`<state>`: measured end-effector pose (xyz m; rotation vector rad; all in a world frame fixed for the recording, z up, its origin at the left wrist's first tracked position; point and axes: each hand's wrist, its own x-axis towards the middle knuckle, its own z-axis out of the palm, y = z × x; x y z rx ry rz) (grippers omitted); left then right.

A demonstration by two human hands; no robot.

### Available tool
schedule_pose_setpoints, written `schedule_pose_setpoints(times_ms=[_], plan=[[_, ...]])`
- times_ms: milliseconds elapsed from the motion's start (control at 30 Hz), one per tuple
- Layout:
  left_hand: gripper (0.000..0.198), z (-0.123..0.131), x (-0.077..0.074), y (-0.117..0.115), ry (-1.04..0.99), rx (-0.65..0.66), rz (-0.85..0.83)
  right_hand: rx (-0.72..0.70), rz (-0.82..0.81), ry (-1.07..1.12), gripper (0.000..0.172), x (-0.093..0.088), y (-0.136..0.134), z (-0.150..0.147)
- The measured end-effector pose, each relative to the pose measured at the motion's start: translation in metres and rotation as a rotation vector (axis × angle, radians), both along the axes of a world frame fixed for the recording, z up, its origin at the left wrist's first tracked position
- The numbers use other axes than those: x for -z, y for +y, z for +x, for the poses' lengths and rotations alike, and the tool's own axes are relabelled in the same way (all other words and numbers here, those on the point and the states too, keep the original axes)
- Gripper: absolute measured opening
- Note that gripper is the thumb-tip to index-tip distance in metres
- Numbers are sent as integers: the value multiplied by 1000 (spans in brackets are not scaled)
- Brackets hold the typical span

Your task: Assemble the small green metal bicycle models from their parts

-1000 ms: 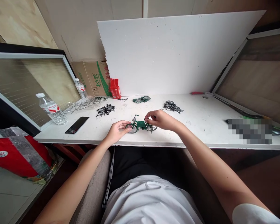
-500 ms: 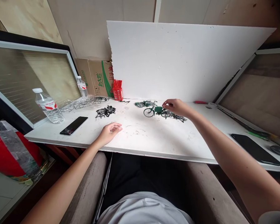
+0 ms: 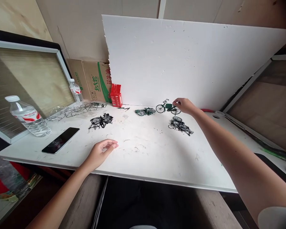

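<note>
A green model bicycle stands upright at the back of the white table, near the white board. My right hand is closed at its saddle end, thumb and fingers pinching it; the exact grip point is partly hidden. Left of that bicycle, a second green model bicycle lies on its side. Black model bicycles lie in a heap below my right hand. My left hand rests near the table's front edge, loosely curled and holding nothing. More black model bicycles lie beyond it.
At left are a phone, a water bottle, a farther bottle and black plastic part frames. A red box stands before a cardboard box. The white board leans along the back.
My right hand has carried the green bicycle back, away from the black heap and clear of the other green one. The view has shifted; my left hand stays resting on the table.
</note>
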<state>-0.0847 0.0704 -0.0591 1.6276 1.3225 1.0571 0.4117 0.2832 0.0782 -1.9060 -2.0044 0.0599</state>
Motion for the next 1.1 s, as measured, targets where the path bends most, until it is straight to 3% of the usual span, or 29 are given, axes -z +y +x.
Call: schedule_pose_setpoints(times_ms=[233, 500, 867, 1100], plan=[[40, 3, 0, 0, 39, -42, -50, 22, -28, 47, 36, 18, 48, 32], [35, 5, -2, -2, 108, -101, -67, 52, -62, 52, 34, 34, 84, 62], [33, 5, -3, -1, 168, -137, -74, 62, -85, 84, 37, 47, 109, 78], [31, 6, -5, 1, 197, -131, -46, 39, -128, 110, 41, 43, 110, 82]])
